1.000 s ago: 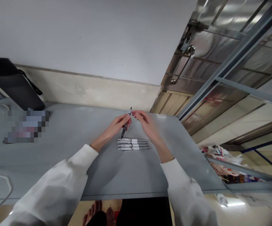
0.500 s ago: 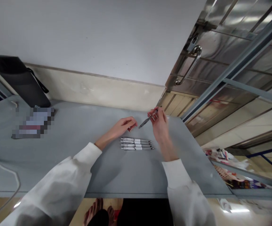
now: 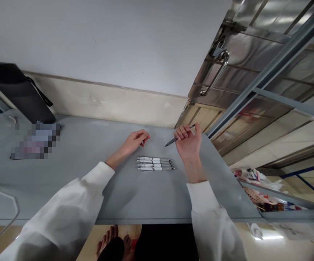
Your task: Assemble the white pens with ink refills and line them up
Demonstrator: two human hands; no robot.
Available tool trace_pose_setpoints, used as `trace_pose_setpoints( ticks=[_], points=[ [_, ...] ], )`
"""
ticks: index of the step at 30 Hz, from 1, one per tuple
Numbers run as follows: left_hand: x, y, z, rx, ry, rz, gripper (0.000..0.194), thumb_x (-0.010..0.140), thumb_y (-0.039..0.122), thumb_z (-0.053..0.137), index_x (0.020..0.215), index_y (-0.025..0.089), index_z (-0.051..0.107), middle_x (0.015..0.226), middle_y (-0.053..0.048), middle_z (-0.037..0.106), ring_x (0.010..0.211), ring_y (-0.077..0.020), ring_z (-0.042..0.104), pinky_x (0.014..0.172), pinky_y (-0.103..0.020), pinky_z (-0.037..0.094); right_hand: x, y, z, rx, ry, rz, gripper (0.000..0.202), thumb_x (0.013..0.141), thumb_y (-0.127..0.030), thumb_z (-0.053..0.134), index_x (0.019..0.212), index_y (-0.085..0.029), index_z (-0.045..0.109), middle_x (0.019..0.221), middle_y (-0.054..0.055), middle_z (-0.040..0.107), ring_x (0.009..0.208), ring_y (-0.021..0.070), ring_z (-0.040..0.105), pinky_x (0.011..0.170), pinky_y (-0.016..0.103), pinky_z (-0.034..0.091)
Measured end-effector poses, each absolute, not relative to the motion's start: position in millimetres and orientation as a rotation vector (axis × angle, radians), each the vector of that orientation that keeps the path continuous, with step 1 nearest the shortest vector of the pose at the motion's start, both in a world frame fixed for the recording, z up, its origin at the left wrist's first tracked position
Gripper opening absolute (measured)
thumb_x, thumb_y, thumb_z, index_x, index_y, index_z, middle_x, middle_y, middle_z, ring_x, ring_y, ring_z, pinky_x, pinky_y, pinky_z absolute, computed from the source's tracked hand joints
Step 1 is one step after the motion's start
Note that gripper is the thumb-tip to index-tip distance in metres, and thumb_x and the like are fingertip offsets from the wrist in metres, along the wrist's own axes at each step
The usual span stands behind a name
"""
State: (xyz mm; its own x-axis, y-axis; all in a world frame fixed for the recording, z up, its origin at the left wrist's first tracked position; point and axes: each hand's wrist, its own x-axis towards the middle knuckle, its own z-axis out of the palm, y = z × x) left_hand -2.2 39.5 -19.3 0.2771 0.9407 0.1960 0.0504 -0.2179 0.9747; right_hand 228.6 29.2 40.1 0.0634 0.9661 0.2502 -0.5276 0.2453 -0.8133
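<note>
Grey desk (image 3: 64, 174), frame centre: right hand (image 3: 189, 145) fingers are curling shut around a pen (image 3: 171, 141); left hand (image 3: 133, 141) fingers are loosely curled, holding nothing, resting above the pen row (image 3: 154, 164).

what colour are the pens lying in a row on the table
White barrels with dark tips, as far as shows; the pens show best in the head view.

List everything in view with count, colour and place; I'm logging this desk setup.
pens in a row: four, white and grey, lying side by side on the table between the hands
pen: one, dark, in the right hand
table: one, grey, against the wall
bag: one, black, far left corner
cable: one, white, left edge
metal door: one, silver, right
left hand: empty, curled on the table
right hand: closed on the pen
</note>
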Motion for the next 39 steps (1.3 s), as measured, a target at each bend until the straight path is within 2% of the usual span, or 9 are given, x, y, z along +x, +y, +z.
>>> trace_pose_setpoints(
  ticks=[6, 16, 23, 28, 39],
  points=[
    [-0.8, 37.9, -17.7, 1.546, 0.94, 1.115, 0.028, 0.098, 0.042, 0.057, 0.084, 0.02, 0.067, 0.074, 0.001, 0.054, 0.068, -0.0147, 0.054, 0.067, -0.028, 0.047, 230.2, 27.0, 39.5, -0.593, -0.911, 1.249, 0.048, 0.099, -0.057, 0.05, 0.067, -0.026, 0.034, 0.065, -0.005, 0.017, 0.053, 0.0162, 0.023, 0.048, 0.03, 0.037],
    [-0.9, 38.4, -18.1, 1.555, 0.942, 1.102, 0.028, 0.098, 0.042, 0.057, 0.084, 0.019, 0.067, 0.074, 0.001, 0.054, 0.069, -0.0154, 0.054, 0.067, -0.028, 0.047, 228.0, 24.8, 41.0, -0.571, -0.911, 1.281, 0.041, 0.099, -0.051, 0.048, 0.069, -0.025, 0.038, 0.066, -0.005, 0.019, 0.054, 0.0163, 0.027, 0.051, 0.031, 0.039],
    [-0.8, 39.1, -19.2, 1.562, 0.947, 1.108, 0.03, 0.097, 0.045, 0.057, 0.082, 0.02, 0.066, 0.074, 0.0, 0.056, 0.068, -0.0155, 0.055, 0.067, -0.029, 0.048, 227.3, 23.2, 41.8, -0.581, -0.924, 1.239, 0.046, 0.1, -0.06, 0.047, 0.07, -0.026, 0.04, 0.064, -0.004, 0.022, 0.054, 0.0167, 0.031, 0.051, 0.032, 0.042],
    [-0.2, 38.2, -17.9, 1.551, 0.948, 1.104, 0.029, 0.097, 0.043, 0.058, 0.082, 0.02, 0.066, 0.074, 0.0, 0.057, 0.068, -0.0151, 0.055, 0.067, -0.029, 0.048, 226.7, 22.3, 42.7, -0.57, -0.93, 1.239, 0.044, 0.101, -0.054, 0.048, 0.069, -0.026, 0.039, 0.065, -0.005, 0.019, 0.053, 0.0163, 0.028, 0.051, 0.031, 0.04],
    [-0.8, 38.9, -19.9, 1.536, 0.922, 1.097, 0.027, 0.099, 0.04, 0.058, 0.084, 0.02, 0.068, 0.074, 0.001, 0.054, 0.07, -0.0147, 0.054, 0.067, -0.028, 0.047, 226.8, 23.1, 42.1, -0.56, -0.919, 1.242, 0.042, 0.101, -0.053, 0.048, 0.07, -0.026, 0.04, 0.065, -0.005, 0.019, 0.054, 0.0169, 0.028, 0.052, 0.032, 0.04]
  ],
)
